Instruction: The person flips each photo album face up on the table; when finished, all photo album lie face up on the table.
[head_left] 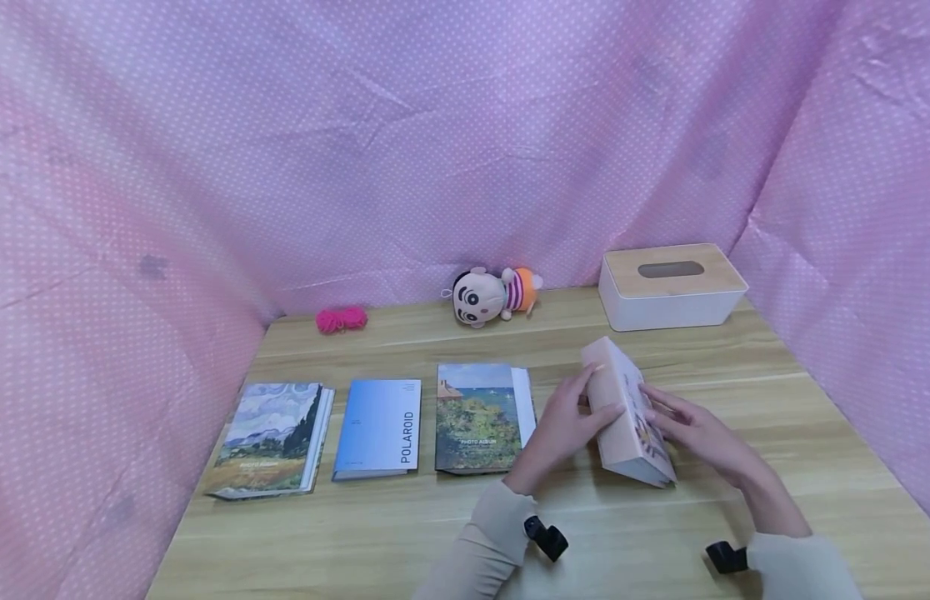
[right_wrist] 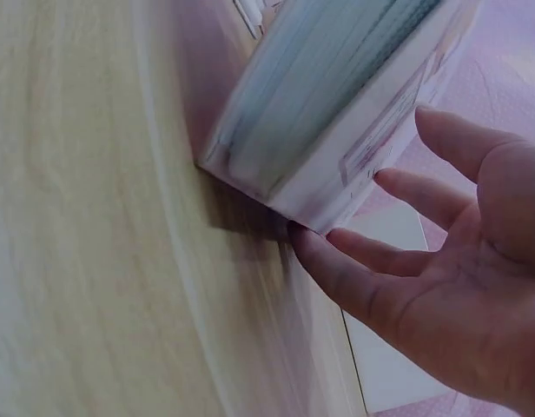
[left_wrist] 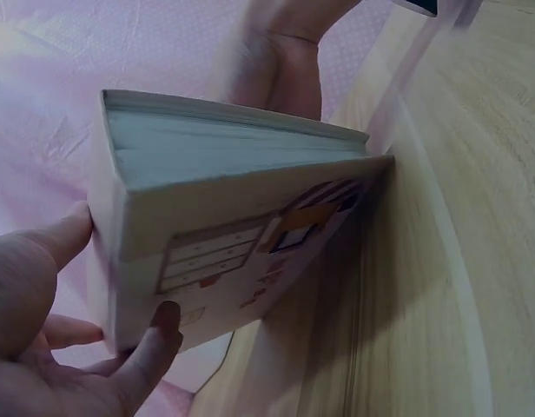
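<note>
A thick pale pink album (head_left: 619,442) with drawings on its cover stands tilted on one edge at the right of the table. My left hand (head_left: 561,423) grips it by the spine, the thumb on one side and fingers on the other. In the left wrist view the left hand (left_wrist: 50,326) is at the spine, and white page edges show. My right hand (head_left: 701,433) touches the drawn cover. In the right wrist view the right hand (right_wrist: 463,261) has its fingers extended, the tips at the cover and its lower edge.
Left of the hands lie a photo album with a seaside painting (head_left: 476,417), a blue Polaroid album (head_left: 377,425) and a landscape photo album (head_left: 270,433). Along the back are pink yarn (head_left: 341,319), a plush doll (head_left: 480,298) and a tissue box (head_left: 671,308). A polka-dot curtain (head_left: 435,150) surrounds the table.
</note>
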`<state>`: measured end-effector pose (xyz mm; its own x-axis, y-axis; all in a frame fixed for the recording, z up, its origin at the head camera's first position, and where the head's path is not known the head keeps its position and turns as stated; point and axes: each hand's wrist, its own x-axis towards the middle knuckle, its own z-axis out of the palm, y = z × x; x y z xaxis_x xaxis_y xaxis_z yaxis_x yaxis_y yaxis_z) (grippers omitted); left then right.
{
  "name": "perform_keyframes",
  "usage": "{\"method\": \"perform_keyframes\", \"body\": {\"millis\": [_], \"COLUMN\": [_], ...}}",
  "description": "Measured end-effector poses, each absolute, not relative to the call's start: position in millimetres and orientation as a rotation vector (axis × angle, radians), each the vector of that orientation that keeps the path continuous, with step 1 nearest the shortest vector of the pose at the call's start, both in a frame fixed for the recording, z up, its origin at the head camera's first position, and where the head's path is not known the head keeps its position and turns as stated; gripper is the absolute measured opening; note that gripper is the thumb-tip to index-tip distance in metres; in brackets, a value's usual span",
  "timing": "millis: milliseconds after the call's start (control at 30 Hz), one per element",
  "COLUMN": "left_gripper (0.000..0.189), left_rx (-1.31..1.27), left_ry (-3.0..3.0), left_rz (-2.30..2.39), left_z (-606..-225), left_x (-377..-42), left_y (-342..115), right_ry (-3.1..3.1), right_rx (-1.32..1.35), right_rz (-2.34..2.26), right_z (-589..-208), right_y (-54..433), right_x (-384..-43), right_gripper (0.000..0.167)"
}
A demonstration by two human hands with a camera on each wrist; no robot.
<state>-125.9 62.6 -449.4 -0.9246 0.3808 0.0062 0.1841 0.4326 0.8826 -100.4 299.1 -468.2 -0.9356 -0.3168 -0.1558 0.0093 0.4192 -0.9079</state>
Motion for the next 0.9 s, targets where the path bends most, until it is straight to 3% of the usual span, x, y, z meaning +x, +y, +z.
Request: {"method": "perform_keyframes", "body": {"millis": [900], "left_gripper": [0.061], "left_rx": [0.193], "left_ry": [2.389], "left_rz": [1.472], "left_z": [-471.9], "left_x": [-135.9], "left_y": [57.8], "right_ry": [2.648], "right_rx": [-0.147], "right_rz": [-1.162], "right_z": [-467.9], "right_y": [287.5], "right_x": [-116.8], "right_gripper": [0.077]}}
